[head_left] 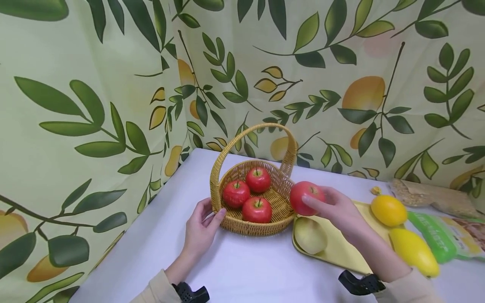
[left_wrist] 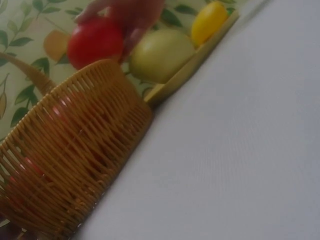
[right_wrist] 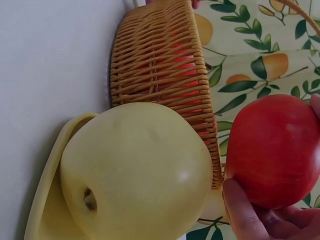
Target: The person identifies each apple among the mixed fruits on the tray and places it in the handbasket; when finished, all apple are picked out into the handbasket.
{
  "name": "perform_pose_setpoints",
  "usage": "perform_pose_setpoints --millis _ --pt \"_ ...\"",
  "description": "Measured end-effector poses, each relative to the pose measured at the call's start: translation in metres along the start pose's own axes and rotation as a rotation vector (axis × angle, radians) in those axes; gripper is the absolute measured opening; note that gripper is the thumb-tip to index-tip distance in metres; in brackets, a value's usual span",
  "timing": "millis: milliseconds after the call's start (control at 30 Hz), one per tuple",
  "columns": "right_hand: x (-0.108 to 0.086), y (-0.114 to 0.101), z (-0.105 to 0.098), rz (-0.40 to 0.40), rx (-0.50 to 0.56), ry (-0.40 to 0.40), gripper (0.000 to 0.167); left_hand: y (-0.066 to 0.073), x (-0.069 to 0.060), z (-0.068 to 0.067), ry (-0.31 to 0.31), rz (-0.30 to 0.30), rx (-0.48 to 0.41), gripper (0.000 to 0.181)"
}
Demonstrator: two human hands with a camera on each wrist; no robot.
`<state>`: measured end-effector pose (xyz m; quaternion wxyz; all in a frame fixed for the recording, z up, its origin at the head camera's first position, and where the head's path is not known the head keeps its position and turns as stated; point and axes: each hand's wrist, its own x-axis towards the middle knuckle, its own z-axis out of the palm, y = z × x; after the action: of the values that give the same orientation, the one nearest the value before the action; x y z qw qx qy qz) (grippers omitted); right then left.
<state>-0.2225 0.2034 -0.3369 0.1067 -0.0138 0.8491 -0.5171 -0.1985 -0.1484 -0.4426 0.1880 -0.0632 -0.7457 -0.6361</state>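
Note:
A wicker basket [head_left: 248, 228] with a tall arched handle holds several red apples [head_left: 257, 209]. At its left side, my left hand [head_left: 202, 225] grips the rim near the foot of the handle, thumb over the edge. My right hand [head_left: 342, 210] holds another red apple [head_left: 306, 198] at the basket's right rim, raised above a pale yellow-green fruit [head_left: 310, 235]. In the right wrist view, fingers and thumb [right_wrist: 242, 212] curve round the held apple [right_wrist: 275, 150]. The left wrist view shows the basket's woven side [left_wrist: 80, 145], but hardly any of my left hand.
A yellow tray [head_left: 342, 246] right of the basket bears the pale fruit, an orange-yellow fruit [head_left: 389, 210] and a yellow mango-shaped fruit [head_left: 414, 252]. Beyond lie a green package [head_left: 435, 235] and a brown bag [head_left: 435, 195]. A leaf-patterned cloth [head_left: 322, 84] hangs behind the white table [head_left: 250, 269].

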Motion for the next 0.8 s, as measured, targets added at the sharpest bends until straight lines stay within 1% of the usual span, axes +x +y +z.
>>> perform_pose_setpoints --millis 267,500,800 --pt "0.008 -0.005 0.007 0.0 0.008 0.008 0.095 0.002 -0.001 -0.003 0.02 -0.011 0.003 0.046" --pt "0.012 -0.012 0.01 -0.021 -0.019 0.006 0.091 0.002 -0.003 -0.002 0.006 -0.021 0.01 0.046" --pt "0.026 -0.016 0.01 -0.047 -0.045 -0.011 0.09 0.002 -0.001 0.0 0.001 -0.014 0.0 0.046"
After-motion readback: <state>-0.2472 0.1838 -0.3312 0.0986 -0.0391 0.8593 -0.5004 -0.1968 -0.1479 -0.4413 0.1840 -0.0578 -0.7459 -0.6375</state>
